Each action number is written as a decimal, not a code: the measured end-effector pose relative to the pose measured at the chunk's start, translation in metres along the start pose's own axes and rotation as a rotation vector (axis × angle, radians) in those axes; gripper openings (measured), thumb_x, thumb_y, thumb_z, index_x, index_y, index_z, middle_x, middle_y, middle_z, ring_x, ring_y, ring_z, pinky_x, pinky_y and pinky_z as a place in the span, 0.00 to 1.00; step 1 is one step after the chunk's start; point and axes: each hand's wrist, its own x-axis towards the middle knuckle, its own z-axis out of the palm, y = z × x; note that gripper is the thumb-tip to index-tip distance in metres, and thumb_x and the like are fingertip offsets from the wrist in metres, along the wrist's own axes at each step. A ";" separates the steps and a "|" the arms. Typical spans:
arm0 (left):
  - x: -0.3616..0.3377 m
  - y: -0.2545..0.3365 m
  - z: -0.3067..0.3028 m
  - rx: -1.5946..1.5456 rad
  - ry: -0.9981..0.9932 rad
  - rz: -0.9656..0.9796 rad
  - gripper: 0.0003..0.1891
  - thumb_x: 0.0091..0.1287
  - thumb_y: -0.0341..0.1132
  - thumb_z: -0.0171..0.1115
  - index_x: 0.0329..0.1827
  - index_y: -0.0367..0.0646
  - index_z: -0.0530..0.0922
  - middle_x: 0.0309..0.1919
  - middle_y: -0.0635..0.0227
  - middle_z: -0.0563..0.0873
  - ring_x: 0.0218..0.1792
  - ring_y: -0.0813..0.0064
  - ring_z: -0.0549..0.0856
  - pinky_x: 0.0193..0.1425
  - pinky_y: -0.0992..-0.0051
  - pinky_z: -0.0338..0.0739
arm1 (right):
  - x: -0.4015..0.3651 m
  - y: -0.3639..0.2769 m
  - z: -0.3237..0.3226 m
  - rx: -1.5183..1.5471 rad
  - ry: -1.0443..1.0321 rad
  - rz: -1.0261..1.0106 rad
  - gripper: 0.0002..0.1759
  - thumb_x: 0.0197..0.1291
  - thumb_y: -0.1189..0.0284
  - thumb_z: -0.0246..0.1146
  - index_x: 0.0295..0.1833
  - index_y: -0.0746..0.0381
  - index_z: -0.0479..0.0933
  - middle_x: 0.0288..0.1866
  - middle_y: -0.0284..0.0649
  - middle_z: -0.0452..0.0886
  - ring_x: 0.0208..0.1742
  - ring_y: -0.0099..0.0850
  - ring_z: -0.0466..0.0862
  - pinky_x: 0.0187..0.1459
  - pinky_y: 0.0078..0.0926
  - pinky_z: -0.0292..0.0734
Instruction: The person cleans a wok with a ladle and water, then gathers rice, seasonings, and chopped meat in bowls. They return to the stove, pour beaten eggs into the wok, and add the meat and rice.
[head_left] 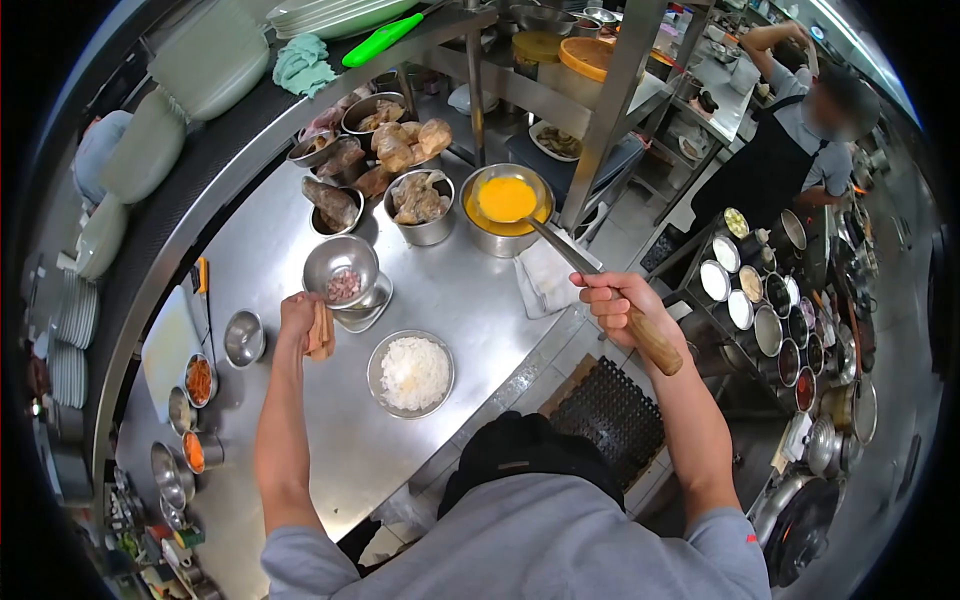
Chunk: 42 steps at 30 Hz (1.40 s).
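My right hand (622, 308) is closed round the wooden handle of a long ladle (567, 248). The ladle's bowl, full of yellow beaten egg (506, 199), is over a metal pot (505, 242) that also has egg in it. My left hand (298, 316) is closed on a folded orange-tan cloth (321, 334), beside the rim of a metal bowl (325, 262). Diced pink meat (344, 285) lies in that bowl; whether my fingers also grip its rim is hidden. A bowl of white rice (414, 373) stands on the steel table between my hands.
Pots of wrapped food (421, 198) stand at the back. On the left are a cutting board (171, 350), an orange-handled knife (202, 277) and cups of shredded carrot (199, 380). A white towel (545, 277) lies at the table's right edge. A co-worker (770, 165) stands beyond seasoning pots (740, 309).
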 end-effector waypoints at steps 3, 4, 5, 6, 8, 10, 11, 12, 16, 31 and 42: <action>-0.013 0.018 -0.007 -0.111 -0.054 -0.010 0.07 0.63 0.31 0.60 0.27 0.43 0.75 0.21 0.69 0.77 0.17 0.75 0.77 0.19 0.72 0.74 | -0.003 -0.002 0.005 0.004 -0.004 -0.002 0.07 0.69 0.76 0.52 0.49 0.64 0.69 0.23 0.26 0.65 0.14 0.11 0.59 0.12 0.11 0.51; -0.013 0.019 -0.009 -0.109 -0.053 -0.008 0.07 0.63 0.31 0.60 0.27 0.43 0.75 0.21 0.69 0.77 0.17 0.75 0.77 0.19 0.72 0.74 | -0.005 -0.003 0.007 -0.001 -0.017 -0.011 0.07 0.69 0.76 0.52 0.49 0.64 0.69 0.22 0.25 0.65 0.14 0.11 0.59 0.12 0.11 0.51; -0.012 0.020 -0.011 -0.153 -0.049 0.018 0.06 0.63 0.31 0.60 0.27 0.43 0.75 0.21 0.70 0.77 0.17 0.75 0.77 0.20 0.73 0.75 | -0.005 -0.003 0.007 -0.005 -0.029 -0.021 0.07 0.69 0.76 0.52 0.50 0.64 0.69 0.22 0.25 0.65 0.14 0.11 0.59 0.12 0.11 0.51; -0.012 0.020 -0.013 -0.196 -0.044 0.043 0.06 0.64 0.31 0.60 0.28 0.43 0.75 0.21 0.70 0.77 0.18 0.75 0.77 0.20 0.73 0.75 | -0.005 -0.002 0.006 -0.001 -0.030 -0.022 0.07 0.69 0.76 0.52 0.50 0.64 0.69 0.22 0.25 0.65 0.14 0.11 0.59 0.12 0.11 0.51; -0.019 0.028 -0.014 -0.187 -0.068 0.061 0.07 0.64 0.30 0.60 0.27 0.44 0.74 0.21 0.71 0.77 0.18 0.76 0.77 0.21 0.73 0.75 | -0.003 -0.002 0.004 -0.001 -0.041 -0.020 0.06 0.69 0.76 0.52 0.49 0.64 0.69 0.22 0.25 0.65 0.14 0.11 0.59 0.12 0.11 0.51; -0.031 0.037 -0.006 -0.114 -0.031 0.106 0.08 0.64 0.30 0.60 0.26 0.44 0.74 0.21 0.71 0.77 0.20 0.77 0.77 0.23 0.73 0.75 | 0.002 -0.001 -0.001 -0.004 -0.043 -0.017 0.06 0.69 0.76 0.52 0.49 0.64 0.69 0.22 0.25 0.64 0.14 0.11 0.58 0.12 0.10 0.51; -0.036 0.037 0.003 -0.110 -0.043 0.116 0.08 0.64 0.30 0.60 0.26 0.44 0.74 0.21 0.71 0.77 0.20 0.77 0.77 0.23 0.73 0.75 | 0.004 0.000 -0.004 -0.007 -0.041 -0.013 0.05 0.69 0.76 0.52 0.48 0.63 0.68 0.22 0.24 0.64 0.15 0.10 0.58 0.12 0.10 0.50; -0.040 0.035 0.013 -0.067 -0.055 0.154 0.09 0.63 0.31 0.61 0.25 0.44 0.73 0.22 0.71 0.77 0.20 0.77 0.77 0.23 0.73 0.75 | 0.006 0.000 -0.006 -0.003 -0.041 -0.034 0.05 0.69 0.76 0.52 0.48 0.63 0.68 0.22 0.24 0.64 0.15 0.10 0.58 0.12 0.10 0.50; -0.062 0.017 0.075 -0.141 -0.174 0.134 0.11 0.61 0.29 0.63 0.22 0.44 0.72 0.21 0.70 0.77 0.20 0.78 0.76 0.24 0.74 0.73 | 0.006 0.004 -0.007 0.026 0.048 -0.034 0.06 0.70 0.75 0.49 0.49 0.64 0.69 0.23 0.25 0.62 0.14 0.11 0.56 0.10 0.11 0.48; -0.115 0.047 0.242 -0.113 -0.312 0.177 0.13 0.59 0.28 0.63 0.19 0.42 0.69 0.17 0.66 0.76 0.15 0.73 0.76 0.18 0.70 0.71 | -0.130 0.040 0.008 0.195 -0.313 -0.106 0.17 0.73 0.74 0.42 0.62 0.70 0.66 0.26 0.33 0.65 0.13 0.15 0.66 0.10 0.15 0.63; -0.316 0.015 0.374 0.038 -0.770 0.183 0.06 0.63 0.29 0.61 0.28 0.40 0.75 0.24 0.69 0.81 0.23 0.78 0.80 0.28 0.76 0.74 | -0.351 0.177 -0.079 0.263 -0.023 -0.319 0.14 0.68 0.74 0.53 0.58 0.63 0.68 0.23 0.30 0.64 0.11 0.14 0.66 0.08 0.15 0.64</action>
